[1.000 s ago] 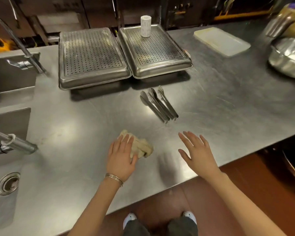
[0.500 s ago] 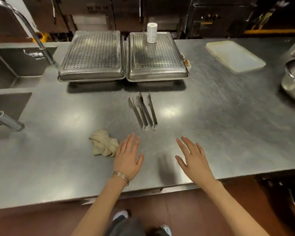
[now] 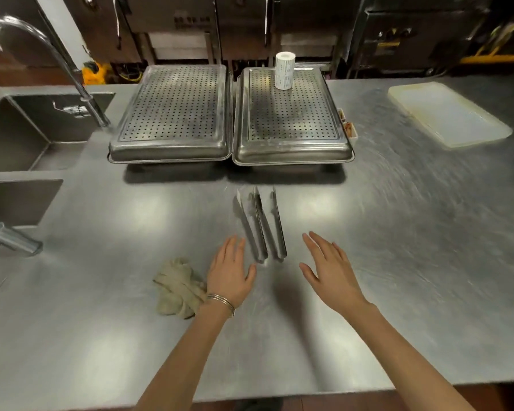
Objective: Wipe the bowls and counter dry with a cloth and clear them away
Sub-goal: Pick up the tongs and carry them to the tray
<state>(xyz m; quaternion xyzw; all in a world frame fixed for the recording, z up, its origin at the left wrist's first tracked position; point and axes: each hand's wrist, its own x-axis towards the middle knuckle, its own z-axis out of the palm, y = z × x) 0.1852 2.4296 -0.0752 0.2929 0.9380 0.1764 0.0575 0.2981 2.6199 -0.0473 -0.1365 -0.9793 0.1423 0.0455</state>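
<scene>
A crumpled beige cloth [image 3: 177, 287] lies on the steel counter [image 3: 398, 247], just left of my left wrist. My left hand [image 3: 230, 272] hovers flat over the counter with straight fingers and holds nothing. My right hand [image 3: 328, 268] is spread flat to the right, also holding nothing. Between the two hands' fingertips lie several steel tongs [image 3: 261, 223], side by side, pointing away from me. No bowl shows in this view.
Two perforated steel trays, the left tray [image 3: 172, 114] and the right tray [image 3: 291, 117], stand at the back; a white paper roll [image 3: 285, 70] stands on the right one. A white plastic lid [image 3: 448, 114] lies far right. Sink basins [image 3: 21, 134] and a faucet [image 3: 57, 57] are at left.
My left hand let go of the cloth and moved right, toward the tongs. My right hand moved forward beside them. The view swung left, so the bowls at right left the frame.
</scene>
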